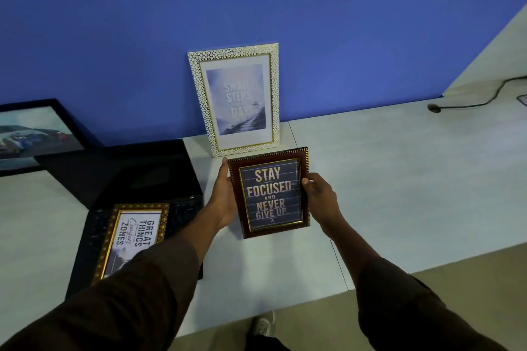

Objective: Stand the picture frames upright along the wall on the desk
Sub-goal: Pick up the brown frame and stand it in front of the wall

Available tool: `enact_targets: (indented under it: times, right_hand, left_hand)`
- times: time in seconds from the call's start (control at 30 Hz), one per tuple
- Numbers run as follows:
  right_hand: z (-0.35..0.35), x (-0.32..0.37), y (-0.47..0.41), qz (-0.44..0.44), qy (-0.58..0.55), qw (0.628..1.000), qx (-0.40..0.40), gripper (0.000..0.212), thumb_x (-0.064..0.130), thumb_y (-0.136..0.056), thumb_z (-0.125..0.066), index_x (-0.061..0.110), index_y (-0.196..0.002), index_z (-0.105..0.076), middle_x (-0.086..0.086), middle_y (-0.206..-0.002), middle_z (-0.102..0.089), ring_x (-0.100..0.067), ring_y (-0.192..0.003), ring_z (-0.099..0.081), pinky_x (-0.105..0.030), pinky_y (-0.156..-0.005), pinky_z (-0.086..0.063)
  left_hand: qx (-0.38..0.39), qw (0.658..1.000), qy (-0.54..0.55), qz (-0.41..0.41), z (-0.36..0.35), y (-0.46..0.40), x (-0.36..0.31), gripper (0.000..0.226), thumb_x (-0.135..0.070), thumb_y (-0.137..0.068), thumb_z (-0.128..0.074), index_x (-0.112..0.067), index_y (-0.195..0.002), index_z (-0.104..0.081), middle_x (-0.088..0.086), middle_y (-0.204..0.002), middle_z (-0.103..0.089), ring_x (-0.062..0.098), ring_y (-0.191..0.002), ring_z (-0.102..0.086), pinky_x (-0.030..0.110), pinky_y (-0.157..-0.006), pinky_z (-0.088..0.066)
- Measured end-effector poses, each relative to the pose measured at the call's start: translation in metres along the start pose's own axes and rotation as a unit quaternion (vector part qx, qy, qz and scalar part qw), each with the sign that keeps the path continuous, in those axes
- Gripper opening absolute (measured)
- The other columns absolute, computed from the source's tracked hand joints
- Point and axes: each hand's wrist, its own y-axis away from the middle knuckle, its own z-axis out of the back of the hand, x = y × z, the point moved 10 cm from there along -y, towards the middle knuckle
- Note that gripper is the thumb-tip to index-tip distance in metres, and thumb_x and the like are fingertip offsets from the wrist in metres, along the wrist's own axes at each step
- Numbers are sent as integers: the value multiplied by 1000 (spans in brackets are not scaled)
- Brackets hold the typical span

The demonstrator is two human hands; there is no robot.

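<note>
Picture frames, four in view on a pale desk against a blue wall. Dark red frame, gold inner edge, lettered "STAY FOCUSED AND NEVER GIVE UP": held by both side edges just in front of the white frame, tilted back toward the viewer; whether its lower edge touches the desk cannot be told. Left hand: grip closed on the left edge, fingers behind, thumb along the front rim. Right hand: grip closed on the right edge, thumb on the front. Both arms are covered by brown sleeves. White pebbled frame, print reading "SMALL STEPS ... DAY": stood upright, leaned against the wall. Gold ornate frame, lettered "GREAT THINGS ... ZONES": laid flat on a black box at the left. Black frame, landscape print: leaned at far left by the wall. Black cable: laid on the desk at far right.
</note>
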Motion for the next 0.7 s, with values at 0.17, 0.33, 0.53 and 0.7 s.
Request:
enact_targets:
  times: [0.17,0.33,0.53,0.7]
  right_hand:
    - [-4,-3,-17,3,9,1000,11,34,39,-107,-35,19,-121,-58,5,-113,-68,-14,-100,-66,-24,-76,-52]
    - [-3,-17,-26,-9,6,1000,27,29,40,-105,-40,24,-118,-59,2,-115,-69,-21,-106,-65,-45,-93,-57]
    - [2,-26,-16,18,42,998,36,32,41,-105,-41,22,-121,-62,1,-116,-71,-25,-109,-67,-52,-94,-56]
    - [2,-20,-7,33,51,998,30,35,40,-105,-40,21,-123,-64,1,-116,-73,-21,-105,-69,-47,-91,-59]
  left_hand:
    - [-8,1000,-24,-11,-2,-16,-7,73,-75,-92,-25,-25,-121,-70,3,-113,-77,20,-97,-76,38,-80,-49]
    - [-15,998,-57,1,-1,-24,-2,71,-74,-93,-23,-26,-115,-71,2,-108,-79,20,-95,-75,39,-82,-49]
    - [-23,997,-35,63,-4,-7,40,67,-62,-100,-19,-20,-93,-70,-3,-72,-79,13,-60,-76,27,-52,-55]
    - [-50,995,-42,74,9,-13,55,67,-64,-99,-22,-20,-92,-73,0,-77,-80,19,-67,-77,32,-63,-50]
